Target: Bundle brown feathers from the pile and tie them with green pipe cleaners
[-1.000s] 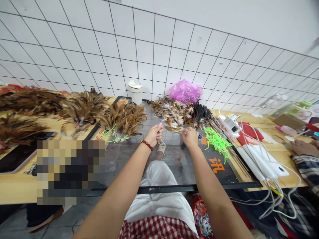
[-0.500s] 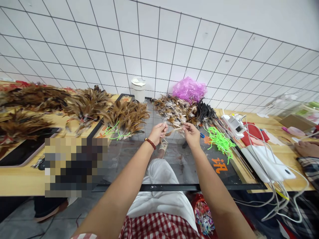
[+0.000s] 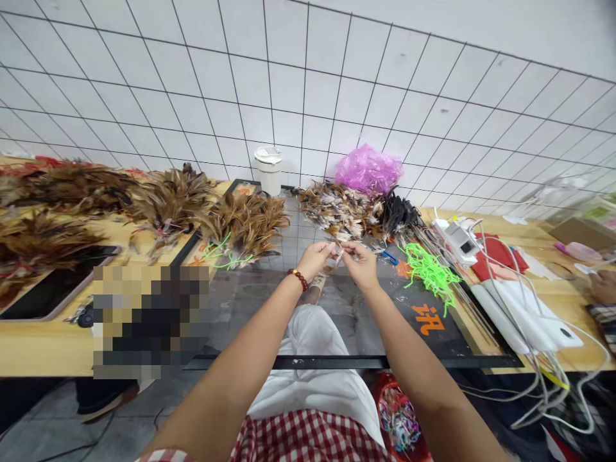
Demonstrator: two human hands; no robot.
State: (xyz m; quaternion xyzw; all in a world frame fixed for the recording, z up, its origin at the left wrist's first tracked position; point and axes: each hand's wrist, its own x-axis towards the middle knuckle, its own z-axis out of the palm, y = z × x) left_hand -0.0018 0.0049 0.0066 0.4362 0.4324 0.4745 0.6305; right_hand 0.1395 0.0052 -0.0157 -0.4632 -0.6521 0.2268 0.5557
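My left hand (image 3: 315,262), with a dark red bead bracelet on its wrist, and my right hand (image 3: 360,263) meet above the dark glass panel (image 3: 356,321). Their closed fingertips pinch a small pale and brown feather (image 3: 339,258), partly covered by the fingers. Just beyond them lies a heap of mottled feathers (image 3: 344,212), with black feathers (image 3: 400,213) at its right end. Left of the hands, a bunch of brown feathers (image 3: 250,221) has green cord (image 3: 221,253) by its base. A pile of bright green cords (image 3: 430,269) and a blue tool (image 3: 389,257) lie to the right.
A white lidded cup (image 3: 268,172) and a pink plastic bag (image 3: 368,168) stand against the grid wall. More feather bunches (image 3: 176,199) and a tablet-like device (image 3: 58,285) are at left. White power strips and cables (image 3: 527,314) lie right, near another person's hand (image 3: 604,285).
My hands have drawn together, the right one moving left, so their fingertips meet on the feather that stretched between them. The view has shifted slightly.
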